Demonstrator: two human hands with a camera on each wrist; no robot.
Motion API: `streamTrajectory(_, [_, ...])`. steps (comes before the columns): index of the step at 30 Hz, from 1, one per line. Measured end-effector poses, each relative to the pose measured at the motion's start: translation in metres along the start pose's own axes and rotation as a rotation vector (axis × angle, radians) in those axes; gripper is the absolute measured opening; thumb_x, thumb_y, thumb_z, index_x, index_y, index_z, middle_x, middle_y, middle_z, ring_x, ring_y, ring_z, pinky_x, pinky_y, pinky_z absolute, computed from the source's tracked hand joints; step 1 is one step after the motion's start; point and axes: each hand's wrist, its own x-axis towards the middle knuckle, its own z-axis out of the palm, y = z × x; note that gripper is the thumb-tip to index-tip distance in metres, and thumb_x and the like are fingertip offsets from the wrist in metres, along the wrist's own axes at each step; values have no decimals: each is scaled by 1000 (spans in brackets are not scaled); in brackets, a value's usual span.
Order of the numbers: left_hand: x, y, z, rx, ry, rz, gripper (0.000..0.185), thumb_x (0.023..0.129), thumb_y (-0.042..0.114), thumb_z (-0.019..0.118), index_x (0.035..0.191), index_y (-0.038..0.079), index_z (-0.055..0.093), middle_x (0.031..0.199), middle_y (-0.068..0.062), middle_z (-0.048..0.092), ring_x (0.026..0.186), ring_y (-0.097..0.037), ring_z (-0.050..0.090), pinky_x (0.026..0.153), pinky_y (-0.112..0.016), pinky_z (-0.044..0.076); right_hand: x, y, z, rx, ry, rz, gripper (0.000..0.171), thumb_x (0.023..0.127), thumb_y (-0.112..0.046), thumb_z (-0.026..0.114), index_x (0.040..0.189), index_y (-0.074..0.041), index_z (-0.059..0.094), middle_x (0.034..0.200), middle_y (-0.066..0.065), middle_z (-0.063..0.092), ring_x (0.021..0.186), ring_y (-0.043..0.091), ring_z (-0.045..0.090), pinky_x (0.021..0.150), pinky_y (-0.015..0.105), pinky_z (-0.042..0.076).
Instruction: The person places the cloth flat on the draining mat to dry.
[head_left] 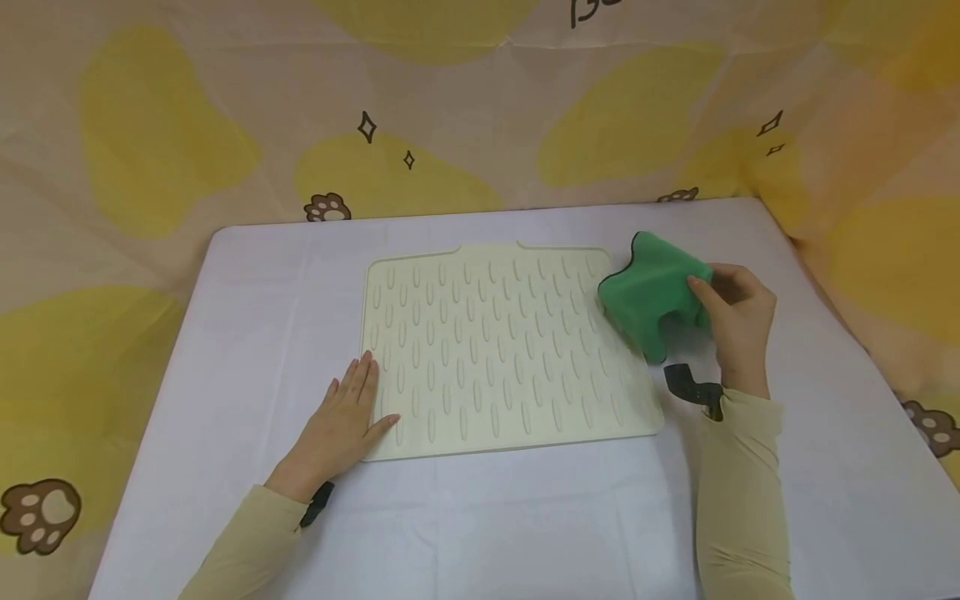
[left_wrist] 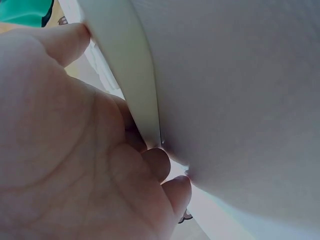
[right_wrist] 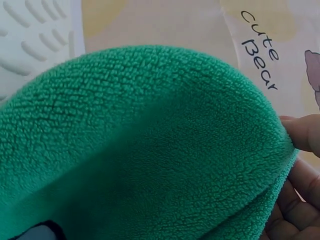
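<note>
A cream mat (head_left: pixel 491 350) with rows of raised oval ridges and a tab on its far edge lies on the table. My left hand (head_left: pixel 337 421) rests at its near left corner, thumb on the ridged surface; the left wrist view shows the thumb and fingers (left_wrist: pixel 159 162) along the mat's edge (left_wrist: pixel 125 60). Off the mat's right side, my right hand (head_left: pixel 738 312) pinches a green terry cloth (head_left: pixel 648 287) between thumb and fingers. The cloth hangs in folds over the mat's far right part. In the right wrist view the cloth (right_wrist: pixel 165 125) fills most of the picture.
A white cloth covers the table (head_left: pixel 525 525). Behind and beside it hangs a beige and yellow patterned backdrop (head_left: pixel 450 100) with paw prints. Dark wrist straps (head_left: pixel 693 392) sit at both cuffs.
</note>
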Motion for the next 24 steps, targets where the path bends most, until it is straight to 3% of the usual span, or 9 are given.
streamTrajectory(24, [1,0,0,-12,-4,-6,79,98,40,48,144,-14,13,153,-27,6,140,-41,9,108,-59,17,-11,-16,6,128,-46,-37,16,77,-1,77,92,0,72,79,0,66,73,13,57,66,20,44])
